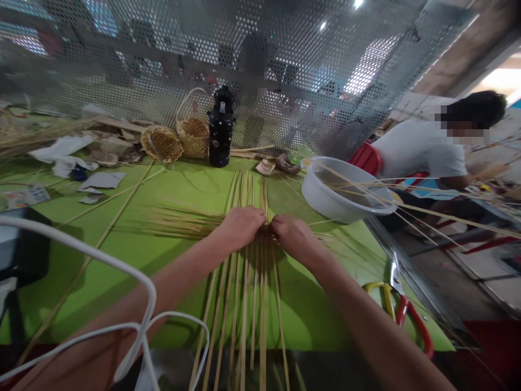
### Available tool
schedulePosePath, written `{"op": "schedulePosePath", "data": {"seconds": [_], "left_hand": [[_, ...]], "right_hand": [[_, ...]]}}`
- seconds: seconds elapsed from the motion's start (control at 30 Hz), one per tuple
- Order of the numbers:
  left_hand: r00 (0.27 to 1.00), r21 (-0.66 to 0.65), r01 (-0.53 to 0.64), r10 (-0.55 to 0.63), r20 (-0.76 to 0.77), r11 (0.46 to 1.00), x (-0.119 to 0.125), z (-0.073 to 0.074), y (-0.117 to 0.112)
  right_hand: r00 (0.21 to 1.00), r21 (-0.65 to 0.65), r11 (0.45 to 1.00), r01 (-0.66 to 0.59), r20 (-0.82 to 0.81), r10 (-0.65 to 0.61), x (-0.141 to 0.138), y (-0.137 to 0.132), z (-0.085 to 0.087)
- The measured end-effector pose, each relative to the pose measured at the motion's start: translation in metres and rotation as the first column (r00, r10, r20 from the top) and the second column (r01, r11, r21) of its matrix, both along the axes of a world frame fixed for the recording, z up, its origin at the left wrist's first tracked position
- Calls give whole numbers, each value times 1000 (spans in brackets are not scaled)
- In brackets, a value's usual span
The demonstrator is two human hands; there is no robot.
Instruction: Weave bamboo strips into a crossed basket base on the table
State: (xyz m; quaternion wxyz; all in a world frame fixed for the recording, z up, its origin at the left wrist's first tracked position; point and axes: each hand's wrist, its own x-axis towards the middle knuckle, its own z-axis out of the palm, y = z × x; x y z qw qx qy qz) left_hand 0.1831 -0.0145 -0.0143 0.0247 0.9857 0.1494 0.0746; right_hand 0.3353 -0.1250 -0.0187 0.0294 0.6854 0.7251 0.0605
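Long pale strips (244, 304), which look like bamboo or cane, run from the middle of the green table over its front edge. Other strips (179, 222) cross them sideways, forming a woven patch mostly hidden under my hands. My left hand (244, 225) is closed at the crossing, fingertips pinching at the strips. Close beside it, my right hand (291, 233) is closed too, its fingers curled on the strips at the right of the patch. The fingertips of both hands nearly meet, and the exact strip in each pinch is partly hidden.
A white basin (345, 187) with strips across its rim stands at the right. Scissors (396, 304) with red and yellow handles lie near the right edge. Small woven baskets (163, 144) and a black bottle (220, 133) stand behind. White cables (142, 288) cross the left foreground. A person (427, 138) bends over at right.
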Motion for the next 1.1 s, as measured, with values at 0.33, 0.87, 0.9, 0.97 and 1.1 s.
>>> {"op": "schedulePosePath", "data": {"seconds": [0.33, 0.87, 0.9, 0.97, 1.1], "left_hand": [[998, -177, -22, 32, 52, 984, -11, -9, 20], [989, -280, -148, 137, -59, 949, -61, 8, 64], [990, -273, -138, 127, -58, 952, -61, 7, 65], [992, -264, -123, 111, -58, 957, -62, 6, 66], [992, -244, -123, 109, -71, 962, -64, 5, 66]], "right_hand": [[987, -4, 996, 91, -131, -91, 4, 2, 4], [866, 110, 993, -47, -490, 96, -16, 31, 3], [874, 101, 993, -55, -475, 97, -20, 35, 4], [898, 78, 995, -66, -431, 94, -27, 42, 6], [930, 31, 997, -72, -360, 78, -40, 54, 5]]}}
